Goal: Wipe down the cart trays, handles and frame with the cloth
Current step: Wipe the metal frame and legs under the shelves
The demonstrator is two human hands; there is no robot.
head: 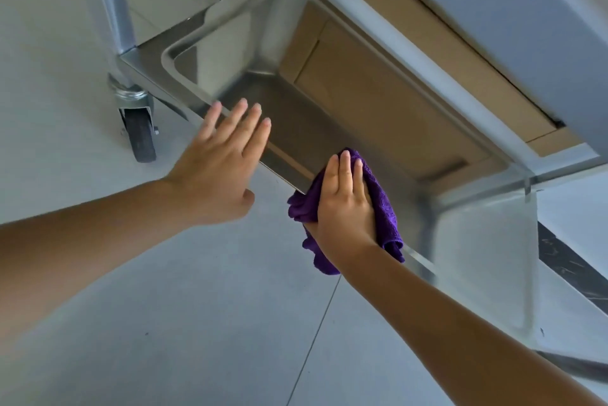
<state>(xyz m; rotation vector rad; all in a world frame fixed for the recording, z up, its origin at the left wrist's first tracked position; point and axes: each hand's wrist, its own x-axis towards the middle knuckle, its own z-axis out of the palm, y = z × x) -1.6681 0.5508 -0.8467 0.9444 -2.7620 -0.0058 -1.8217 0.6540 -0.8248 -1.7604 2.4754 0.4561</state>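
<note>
Purple cloth (381, 205): under my right hand (345, 201), fingers flat, pressed on the near rim of the steel cart tray (263, 90); my left hand (217, 165), fingers spread, holding nothing, beside that rim; bare floor (197, 323) nearer me.

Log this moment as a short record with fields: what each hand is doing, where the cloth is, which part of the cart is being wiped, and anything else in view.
left hand: left hand open, fingers straight, at the near rim of the tray; contact unclear
right hand: right hand pressing flat on the cloth
cloth: purple cloth, bunched over the tray's near rim
cart part: bottom steel tray, near edge
other: caster wheel on the floor tiles
</note>
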